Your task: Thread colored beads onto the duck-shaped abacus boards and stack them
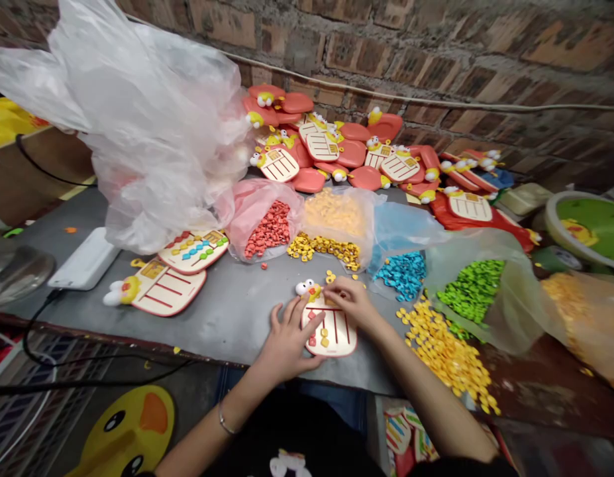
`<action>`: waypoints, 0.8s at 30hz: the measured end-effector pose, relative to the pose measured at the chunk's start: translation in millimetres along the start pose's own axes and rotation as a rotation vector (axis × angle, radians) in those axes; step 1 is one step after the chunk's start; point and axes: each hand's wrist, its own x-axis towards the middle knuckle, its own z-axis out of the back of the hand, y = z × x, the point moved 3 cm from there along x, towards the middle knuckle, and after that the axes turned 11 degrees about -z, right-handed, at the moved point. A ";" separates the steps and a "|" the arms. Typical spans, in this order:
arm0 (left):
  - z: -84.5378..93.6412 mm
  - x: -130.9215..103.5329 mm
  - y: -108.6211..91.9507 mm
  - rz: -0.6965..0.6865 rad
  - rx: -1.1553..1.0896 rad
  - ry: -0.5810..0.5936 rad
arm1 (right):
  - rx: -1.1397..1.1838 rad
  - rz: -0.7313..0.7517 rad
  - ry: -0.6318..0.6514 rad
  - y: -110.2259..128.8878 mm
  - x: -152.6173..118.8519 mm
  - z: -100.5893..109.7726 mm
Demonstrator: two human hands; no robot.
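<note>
As our left hand [287,339], fingers apart, holds the left side of the board [339,336], our right hand [354,301] pinches together beside its head [307,289]. We cannot tell on what.

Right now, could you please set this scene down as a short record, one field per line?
Left hand: spread over the board at its left edge
Right hand: at the board's upper part; anything held is hidden
On the board: red pieces and yellow pieces
Heaps beyond: red heap, blue heap, green heap
Right side: loose yellow heap
Back: piled boards before a brick wall
</note>
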 end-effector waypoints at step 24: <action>-1.7 -2.8 -0.1 -0.106 -0.002 -0.034 | -0.702 -0.072 -0.023 -4.5 96.5 -28.6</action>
